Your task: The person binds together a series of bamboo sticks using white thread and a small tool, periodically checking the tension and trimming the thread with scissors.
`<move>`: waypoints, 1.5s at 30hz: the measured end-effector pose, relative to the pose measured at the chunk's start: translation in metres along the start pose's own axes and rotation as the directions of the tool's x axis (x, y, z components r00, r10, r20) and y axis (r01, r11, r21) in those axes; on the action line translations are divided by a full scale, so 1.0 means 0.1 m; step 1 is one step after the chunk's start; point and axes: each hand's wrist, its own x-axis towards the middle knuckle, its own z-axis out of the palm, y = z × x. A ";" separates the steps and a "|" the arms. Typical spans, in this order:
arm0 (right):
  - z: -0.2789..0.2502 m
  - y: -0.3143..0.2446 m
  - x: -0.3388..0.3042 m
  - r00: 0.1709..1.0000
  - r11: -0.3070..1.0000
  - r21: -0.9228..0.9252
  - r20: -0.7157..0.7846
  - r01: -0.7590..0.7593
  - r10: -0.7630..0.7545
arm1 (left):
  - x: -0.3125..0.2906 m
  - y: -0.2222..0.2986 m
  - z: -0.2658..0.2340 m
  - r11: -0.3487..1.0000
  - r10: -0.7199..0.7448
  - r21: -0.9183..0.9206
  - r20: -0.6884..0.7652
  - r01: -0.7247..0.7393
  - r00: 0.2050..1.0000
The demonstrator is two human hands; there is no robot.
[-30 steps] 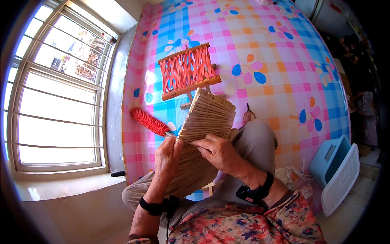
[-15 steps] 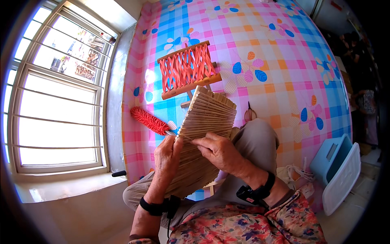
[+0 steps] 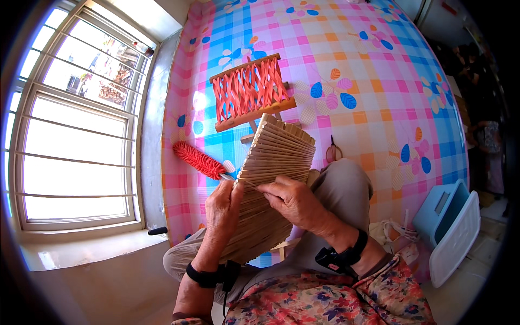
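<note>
1. Tan woven-cord panel (image 3: pixel 271 184) rests tilted on my lap, above the checked mat (image 3: pixel 379 81).
2. Left hand (image 3: pixel 223 208) pinches its left edge, fingers closed on the cords.
3. Right hand (image 3: pixel 295 203) grips a strand across its middle.
4. Orange-strapped wooden frame (image 3: pixel 250 91) and red brush (image 3: pixel 197 160) lie beyond.

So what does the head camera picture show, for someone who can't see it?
A seated person's left hand and right hand hold a tan woven frame on their lap, pinching a strand at its edge. Beyond it, on a pink and blue checked floor mat, lie a frame with orange webbing and a red brush.
</note>
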 end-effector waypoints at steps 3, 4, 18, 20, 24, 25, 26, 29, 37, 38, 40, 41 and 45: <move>0.00 0.00 0.00 1.000 1.000 0.001 0.002 -0.006 0.006 | 0.00 0.00 0.00 1.000 0.000 0.012 0.004 0.000 1.000; 0.00 0.00 0.00 1.000 1.000 -0.006 0.007 -0.012 0.012 | 0.00 0.01 0.00 1.000 0.000 0.011 0.003 0.000 1.000; -0.02 -0.01 0.01 0.999 0.999 0.011 0.029 -0.032 0.032 | 0.00 0.03 -0.01 0.998 0.000 0.059 0.012 -0.001 1.000; -0.02 -0.01 0.01 0.998 0.999 0.003 0.041 -0.044 0.044 | 0.00 0.02 -0.01 0.998 0.013 0.063 0.008 -0.014 1.000; -0.01 0.00 0.01 0.998 0.999 0.008 0.041 -0.041 0.041 | -0.01 0.04 0.00 0.998 0.006 0.065 0.004 -0.006 1.000; -0.01 0.00 0.01 0.998 0.999 0.007 0.042 -0.039 0.039 | -0.01 0.04 0.00 0.998 0.006 0.065 0.004 -0.006 1.000; -0.02 0.00 0.02 0.998 0.999 0.007 0.043 -0.038 0.038 | -0.01 0.04 0.00 0.998 0.009 0.065 0.004 -0.009 1.000; -0.02 0.00 0.02 0.999 1.000 -0.002 0.037 -0.029 0.029 | -0.01 0.04 0.00 0.997 0.014 0.071 0.004 -0.015 1.000; -0.02 -0.01 0.02 0.999 1.000 0.000 0.028 -0.024 0.024 | -0.02 0.03 0.00 0.997 0.012 0.077 0.004 -0.012 1.000; -0.03 -0.01 0.01 0.999 1.000 -0.001 0.026 -0.023 0.023 | -0.02 0.02 0.01 0.997 0.017 0.076 0.006 -0.017 1.000; -0.03 -0.01 0.01 0.999 1.000 -0.002 0.027 -0.022 0.022 | -0.01 0.02 0.01 0.997 0.023 0.076 0.008 -0.024 1.000; -0.03 -0.02 0.01 0.999 1.000 -0.002 0.030 -0.023 0.023 | -0.02 0.02 0.01 0.997 0.020 0.074 0.010 -0.021 1.000; -0.03 -0.02 0.01 0.999 1.000 0.005 0.034 -0.026 0.026 | -0.02 0.03 0.01 0.998 0.024 0.064 0.003 -0.024 1.000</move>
